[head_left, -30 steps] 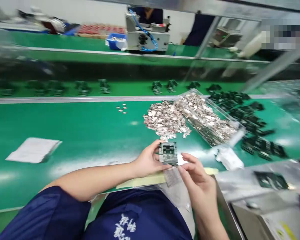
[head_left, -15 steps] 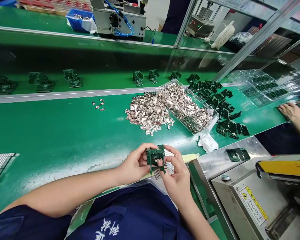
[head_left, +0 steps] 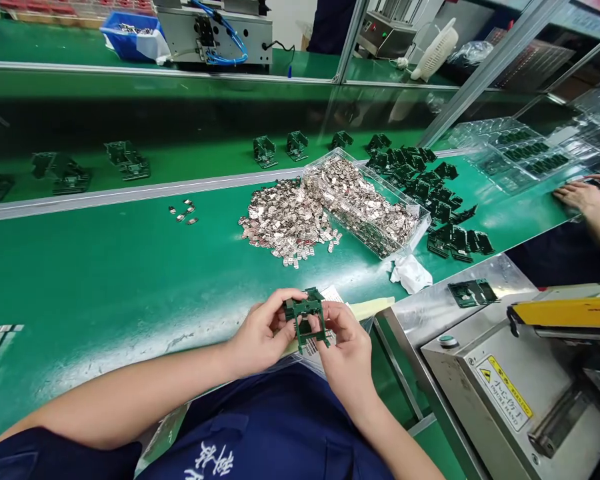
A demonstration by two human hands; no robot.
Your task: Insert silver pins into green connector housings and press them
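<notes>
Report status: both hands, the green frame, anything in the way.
Left hand and right hand both on green frame. Frame held up, open middle showing. Metal-piece pile and clear tray beyond, apart from hands.

Box (head_left: 411, 244) on surface (head_left: 105, 267), pieces (head_left: 365, 200) inside. Left of box: heap (head_left: 286, 219), then loose bits (head_left: 181, 217). Right of box: frames (head_left: 433, 190). Before box: hands (head_left: 260, 335) around held frame (head_left: 305, 307). Front-right of box: tissue (head_left: 411, 275), then machine (head_left: 460, 380).
</notes>
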